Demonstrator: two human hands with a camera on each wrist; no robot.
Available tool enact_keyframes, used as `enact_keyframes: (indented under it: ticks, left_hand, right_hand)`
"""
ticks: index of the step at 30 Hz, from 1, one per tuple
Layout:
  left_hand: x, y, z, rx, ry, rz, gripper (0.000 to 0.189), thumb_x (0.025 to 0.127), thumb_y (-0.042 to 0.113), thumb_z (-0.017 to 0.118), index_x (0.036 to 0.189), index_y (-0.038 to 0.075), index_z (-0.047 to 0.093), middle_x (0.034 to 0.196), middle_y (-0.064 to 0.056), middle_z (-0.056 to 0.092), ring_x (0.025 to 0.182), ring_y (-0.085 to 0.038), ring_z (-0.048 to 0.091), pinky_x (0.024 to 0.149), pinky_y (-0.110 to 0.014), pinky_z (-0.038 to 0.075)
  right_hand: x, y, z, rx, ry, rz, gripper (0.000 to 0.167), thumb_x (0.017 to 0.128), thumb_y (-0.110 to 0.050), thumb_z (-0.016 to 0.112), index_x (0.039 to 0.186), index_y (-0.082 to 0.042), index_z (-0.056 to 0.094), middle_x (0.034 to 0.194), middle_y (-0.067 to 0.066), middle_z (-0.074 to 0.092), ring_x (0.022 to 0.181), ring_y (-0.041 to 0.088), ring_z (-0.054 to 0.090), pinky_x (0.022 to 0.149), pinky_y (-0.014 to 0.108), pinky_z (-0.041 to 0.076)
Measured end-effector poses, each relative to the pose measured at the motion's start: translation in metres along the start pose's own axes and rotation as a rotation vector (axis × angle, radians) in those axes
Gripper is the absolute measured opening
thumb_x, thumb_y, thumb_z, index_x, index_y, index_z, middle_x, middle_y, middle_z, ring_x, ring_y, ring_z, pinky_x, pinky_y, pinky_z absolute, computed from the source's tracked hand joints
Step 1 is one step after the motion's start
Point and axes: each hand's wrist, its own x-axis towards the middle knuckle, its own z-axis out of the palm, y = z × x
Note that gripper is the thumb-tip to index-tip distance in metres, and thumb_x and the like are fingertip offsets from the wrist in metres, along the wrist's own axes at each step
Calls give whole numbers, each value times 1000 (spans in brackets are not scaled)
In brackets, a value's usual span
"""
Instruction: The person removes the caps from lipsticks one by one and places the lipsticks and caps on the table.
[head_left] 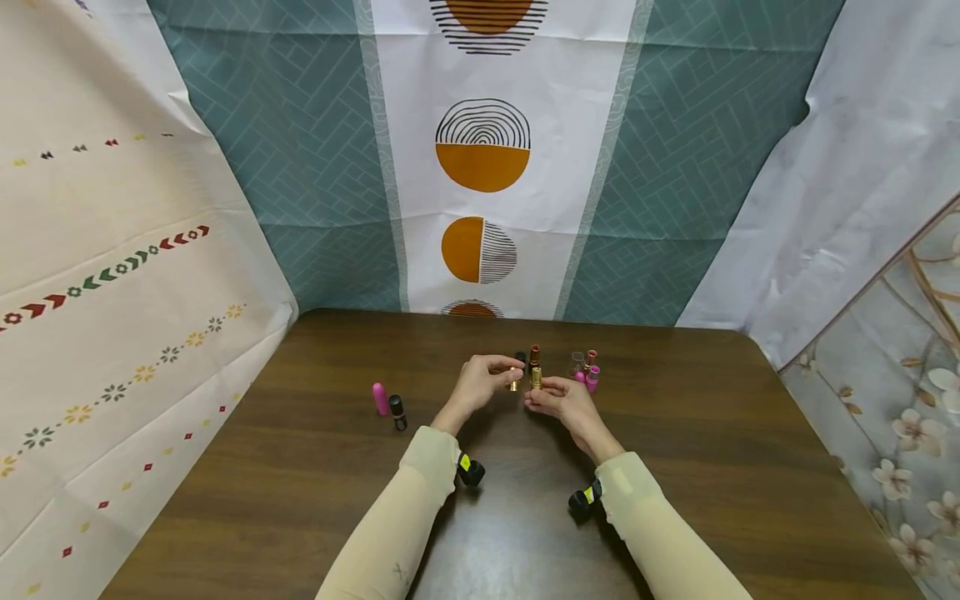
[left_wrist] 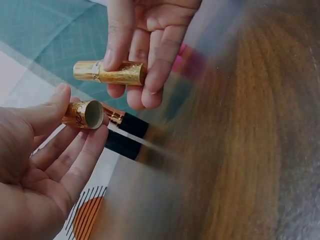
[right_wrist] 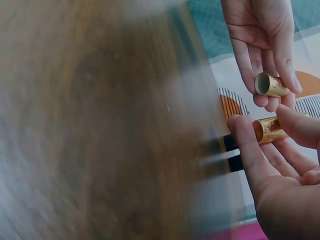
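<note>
Between thumb and fingers, my left hand (head_left: 477,385) pinches a gold lipstick cap (left_wrist: 80,114), its hollow end facing outward. My right hand (head_left: 564,406) grips a gold lipstick tube (left_wrist: 122,73) by its textured body, with the shiny narrower end sticking out. Cap and tube are apart, held above the table at close to the same height. Just behind the hands stand a copper-and-black lipstick (head_left: 535,357) and another dark one (head_left: 521,358), partly covered by my left fingers.
Left on the brown table (head_left: 337,500) stand a pink cap (head_left: 380,399) and a black lipstick piece (head_left: 397,412). Right of my hands are a clear cap (head_left: 577,362), a red-topped lipstick (head_left: 591,359) and pink pieces (head_left: 592,379). A patterned cloth (head_left: 322,167) hangs behind the table.
</note>
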Motion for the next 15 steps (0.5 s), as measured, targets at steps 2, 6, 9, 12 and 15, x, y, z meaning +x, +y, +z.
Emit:
enact_keyframes:
  ticks: [2,6,9,12,15]
  left_hand:
    - [1,0,1,1,-7,0,21,98,20,75,115,10,80,101,-8,78,82,-18,74,81,-47,60]
    - [5,1,2,29,-6,-7,23,97,22,75,116,10,80,102,-7,79,82,-16,74,80,-42,60]
    - [8,3,2,63,11,-7,24,96,23,77,116,10,79,102,-6,79,82,-15,75,79,-38,59]
    - [10,5,3,84,31,-4,24,94,23,79,114,10,80,101,-6,79,84,-16,75,80,-37,58]
    - [12,5,4,93,50,-10,22,93,23,80,111,10,80,101,-6,79,87,-17,75,82,-37,58]
  right_hand:
    - [1,-1,-2,-6,-6,3,38,104,4,58,135,24,49,118,36,68,97,24,75,95,41,58]
    - [4,-3,-5,-31,-26,5,38,104,4,57,136,24,49,118,36,68,100,27,75,96,43,57]
    - [7,-3,-6,-57,-30,0,37,103,5,58,134,25,51,117,38,67,102,29,74,95,42,57]
    - [10,-3,-7,-74,-19,-5,36,103,5,59,132,25,52,117,38,67,101,29,74,94,40,58]
    - [12,-4,-6,-88,0,0,34,102,4,60,129,24,54,116,37,68,99,27,74,92,39,59]
